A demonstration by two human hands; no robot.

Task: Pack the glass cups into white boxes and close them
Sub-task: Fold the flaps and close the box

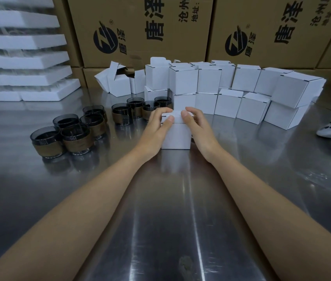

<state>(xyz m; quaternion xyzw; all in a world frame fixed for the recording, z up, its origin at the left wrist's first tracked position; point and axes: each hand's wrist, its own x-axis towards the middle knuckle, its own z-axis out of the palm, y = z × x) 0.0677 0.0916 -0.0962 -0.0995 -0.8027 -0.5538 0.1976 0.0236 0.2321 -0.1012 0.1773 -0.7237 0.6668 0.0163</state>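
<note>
A white box is held upright on the steel tabletop, near its middle. The left grip is curled round the box's left side and the right grip round its right side, thumbs pressed on the top flaps. Glass cups are grouped to the left. More white boxes are stacked just behind.

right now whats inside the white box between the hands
Nothing inside shows: the white box has its top flaps folded down under the thumbs of the left hand and right hand. Whether anything is in it cannot be told.
</note>
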